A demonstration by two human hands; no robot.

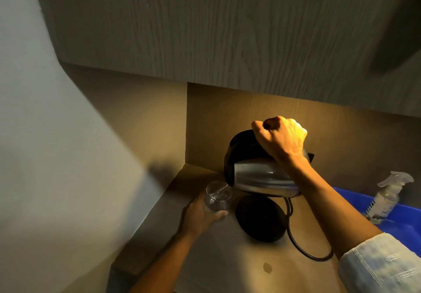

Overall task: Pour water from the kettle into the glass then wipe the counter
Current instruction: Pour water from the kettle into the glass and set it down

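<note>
My right hand (281, 140) grips the black handle of a steel kettle (262, 176), which is lifted off its base and tipped to the left. A thin stream of water runs from its spout into a clear glass (217, 198). My left hand (200, 215) is wrapped around the glass from the left and holds it just under the spout, low over the beige counter (227, 267). Some water shows in the glass. No cloth is in view.
The round black kettle base (260, 218) sits on the counter right of the glass, its cord (303, 250) looping to the front. A blue tub (396, 215) with a spray bottle (387, 198) stands at the right. A small wet spot (267, 267) marks the counter. A wooden cabinet (227, 30) hangs overhead.
</note>
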